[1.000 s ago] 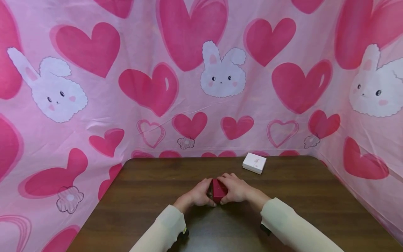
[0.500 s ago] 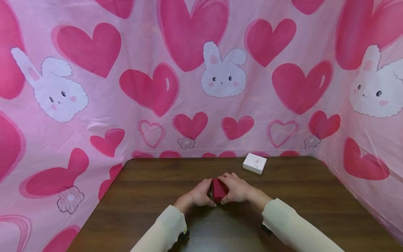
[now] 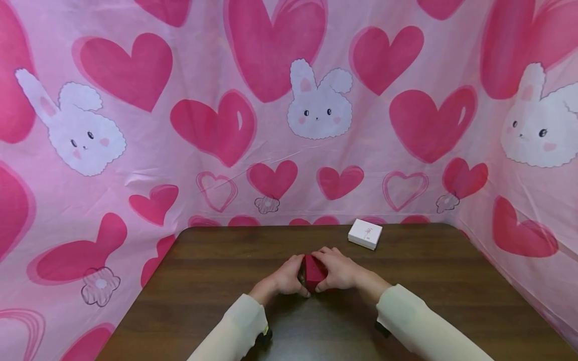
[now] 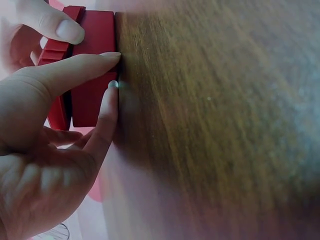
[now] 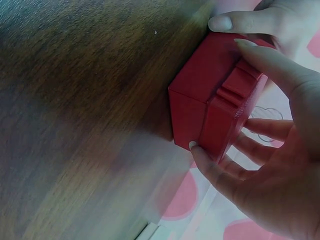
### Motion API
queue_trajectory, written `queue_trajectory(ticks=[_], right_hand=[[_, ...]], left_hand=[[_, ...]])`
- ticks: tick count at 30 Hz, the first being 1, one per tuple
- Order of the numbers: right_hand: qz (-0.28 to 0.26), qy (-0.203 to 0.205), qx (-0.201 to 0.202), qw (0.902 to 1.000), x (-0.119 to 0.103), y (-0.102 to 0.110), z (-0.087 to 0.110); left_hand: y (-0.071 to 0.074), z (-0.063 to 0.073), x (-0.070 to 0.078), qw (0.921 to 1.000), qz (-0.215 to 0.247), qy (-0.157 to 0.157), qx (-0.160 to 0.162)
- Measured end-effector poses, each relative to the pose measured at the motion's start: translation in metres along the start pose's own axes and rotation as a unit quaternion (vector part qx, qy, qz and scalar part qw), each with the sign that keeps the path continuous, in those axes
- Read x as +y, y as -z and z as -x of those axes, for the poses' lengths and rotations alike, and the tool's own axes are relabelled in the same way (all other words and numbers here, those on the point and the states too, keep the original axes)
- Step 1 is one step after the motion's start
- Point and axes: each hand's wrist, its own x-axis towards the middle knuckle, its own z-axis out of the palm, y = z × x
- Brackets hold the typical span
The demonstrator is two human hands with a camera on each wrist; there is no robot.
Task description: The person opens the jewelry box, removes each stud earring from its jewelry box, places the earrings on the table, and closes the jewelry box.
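Observation:
A small red gift box (image 3: 314, 271) sits on the table between my hands. In the right wrist view its lid (image 5: 214, 129) carries a raised red bow (image 5: 241, 82). My left hand (image 3: 286, 277) grips the box from the left; in the left wrist view, its thumb and a finger press the lower part (image 4: 95, 35) near the tabletop. My right hand (image 3: 339, 271) holds the right side, its thumb at the lid's near edge and its fingers round the far side. A dark line separates lid and base in the left wrist view. The inside is hidden.
A flat white box (image 3: 365, 234) with a small pink print lies on the brown wooden table (image 3: 217, 301), toward the back right. A pink cloth wall (image 3: 271, 145) with hearts and rabbits stands around the table's back and sides.
Both hands stay in nearly the same place on the red box. Slightly more red shows below the right thumb now. The white box has not moved.

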Motion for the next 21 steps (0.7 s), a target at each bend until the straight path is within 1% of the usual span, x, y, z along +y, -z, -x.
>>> queue_trajectory(ticks=[3, 10, 16, 21], right_hand=[[-0.003, 0.003, 0.000, 1.0000, 0.0005, -0.0002, 0.0000], [-0.029, 0.009, -0.004, 0.9995, -0.0003, 0.0008, 0.0007], [-0.034, 0.009, 0.000, 0.9994, 0.0007, 0.0011, 0.0019], [-0.033, 0.004, 0.003, 0.9994, 0.0014, 0.0030, 0.0033]], left_hand=[[-0.0005, 0.0000, -0.0003, 0.9999, 0.010, 0.000, -0.003], [-0.0022, -0.0003, -0.0020, 0.9989, 0.047, 0.005, -0.006], [-0.0021, 0.0004, -0.0005, 0.9983, 0.058, 0.002, -0.006], [-0.0023, 0.0005, -0.0007, 0.9985, 0.054, 0.004, -0.007]])
